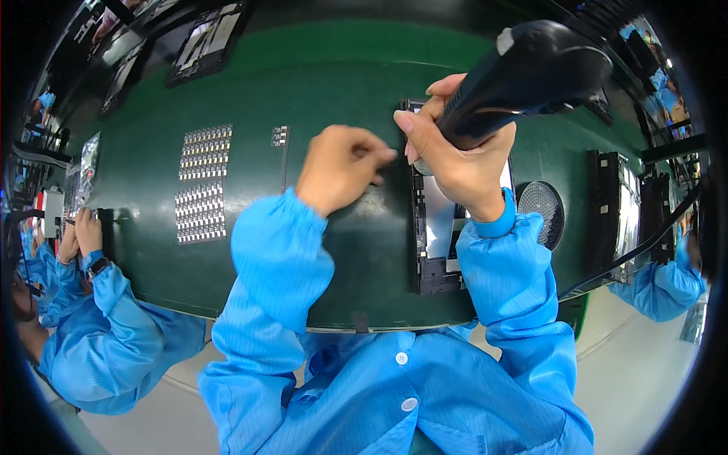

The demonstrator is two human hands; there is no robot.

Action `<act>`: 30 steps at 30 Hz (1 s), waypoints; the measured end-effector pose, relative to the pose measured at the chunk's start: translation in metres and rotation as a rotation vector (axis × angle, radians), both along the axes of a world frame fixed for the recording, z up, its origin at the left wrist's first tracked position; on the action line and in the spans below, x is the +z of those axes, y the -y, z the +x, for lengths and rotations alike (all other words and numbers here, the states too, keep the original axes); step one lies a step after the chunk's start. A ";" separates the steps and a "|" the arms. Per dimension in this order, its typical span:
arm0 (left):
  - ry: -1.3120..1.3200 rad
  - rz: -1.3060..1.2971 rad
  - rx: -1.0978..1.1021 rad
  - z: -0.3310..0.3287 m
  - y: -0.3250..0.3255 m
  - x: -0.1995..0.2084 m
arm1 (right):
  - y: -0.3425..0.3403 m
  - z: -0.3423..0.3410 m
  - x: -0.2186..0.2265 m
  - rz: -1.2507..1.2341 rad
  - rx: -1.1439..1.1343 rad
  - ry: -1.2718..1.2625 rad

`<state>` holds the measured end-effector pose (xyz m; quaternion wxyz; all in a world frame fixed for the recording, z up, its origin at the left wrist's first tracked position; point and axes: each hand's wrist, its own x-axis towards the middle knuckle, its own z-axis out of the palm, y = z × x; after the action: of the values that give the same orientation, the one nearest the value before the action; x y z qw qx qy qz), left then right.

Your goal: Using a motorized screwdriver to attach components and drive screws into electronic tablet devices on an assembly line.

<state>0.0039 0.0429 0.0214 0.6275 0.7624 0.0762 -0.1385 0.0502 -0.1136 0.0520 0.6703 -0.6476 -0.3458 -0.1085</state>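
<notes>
My right hand (462, 163) is wrapped around the lower end of a thick black handheld tool (523, 80). The tool slants up to the right. Below that hand lies a black-framed flat device (421, 262) with a shiny silver panel; my hand and sleeve cover part of it. My left hand (341, 167) hovers just left of the device, slightly blurred. Its thumb and fingers are pinched together, and whatever may be between them is too small to make out. Where the tool's tip meets the device is hidden by my right hand.
On the green table, two sheets of small parts (205, 152) lie at left, with a narrow strip (285, 140) nearer. A round black-rimmed dish (541, 212) sits right of the device. Dark framed units (614, 205) stand farther right. A co-worker's hands (87, 235) are at far left.
</notes>
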 end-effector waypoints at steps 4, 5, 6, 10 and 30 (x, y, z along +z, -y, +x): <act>0.427 0.993 0.336 -0.036 -0.028 -0.011 | 0.005 -0.006 0.019 0.168 -0.032 -0.134; 0.556 1.379 0.443 -0.043 -0.035 -0.017 | 0.012 -0.006 0.026 0.184 -0.035 -0.110; 0.552 1.409 0.445 -0.049 -0.037 -0.018 | 0.020 -0.006 0.032 0.158 -0.027 -0.085; 0.472 1.103 -0.010 -0.060 -0.043 -0.009 | 0.058 -0.007 0.040 0.085 -0.059 0.003; -0.060 0.189 -0.094 -0.006 -0.036 0.008 | 0.207 0.003 0.004 0.248 -0.432 -0.160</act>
<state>-0.0019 0.0785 0.0292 0.5430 0.8165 0.0721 -0.1827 0.0532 -0.3202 0.0561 0.7309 -0.6260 -0.1294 -0.2390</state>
